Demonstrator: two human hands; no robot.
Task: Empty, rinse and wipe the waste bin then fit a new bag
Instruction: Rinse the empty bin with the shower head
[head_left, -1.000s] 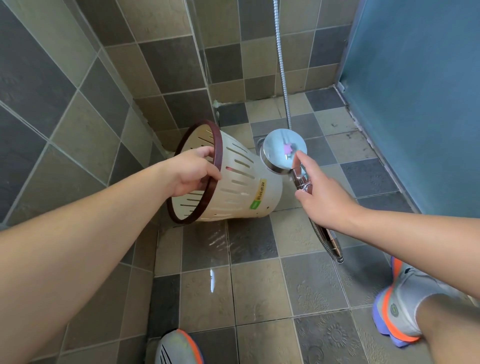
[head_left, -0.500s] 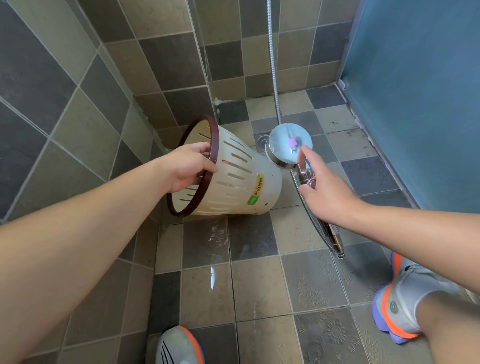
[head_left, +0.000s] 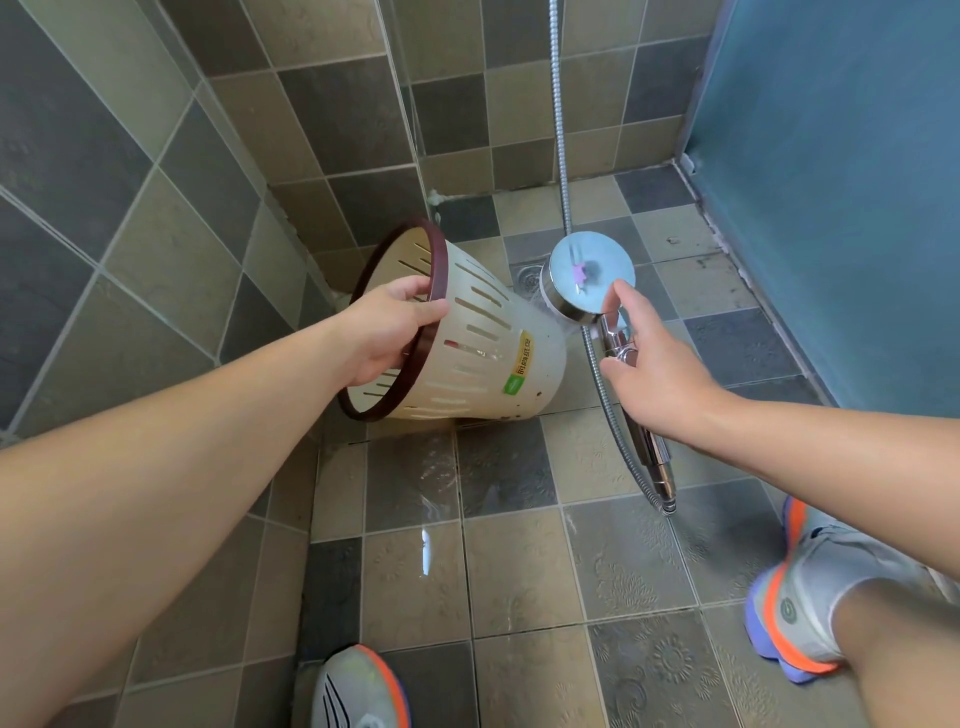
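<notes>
The emptied cream slotted plastic bin (head_left: 467, 343), gripped by the left hand (head_left: 387, 327), is being rinsed with the chrome shower head (head_left: 589, 275) grasped in the right hand (head_left: 654, 374); wiping and bagging remain.

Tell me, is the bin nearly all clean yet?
Not yet. The bin looks empty, so that part seems done. Rinsing is happening now: the left hand grips its dark rim and holds it tipped over, while the right hand aims the shower head at its base, with spray showing and the floor tiles wet. Wiping and fitting a new bag are left.

Illegible yellow and green stickers on waste bin (head_left: 488, 358)
</notes>
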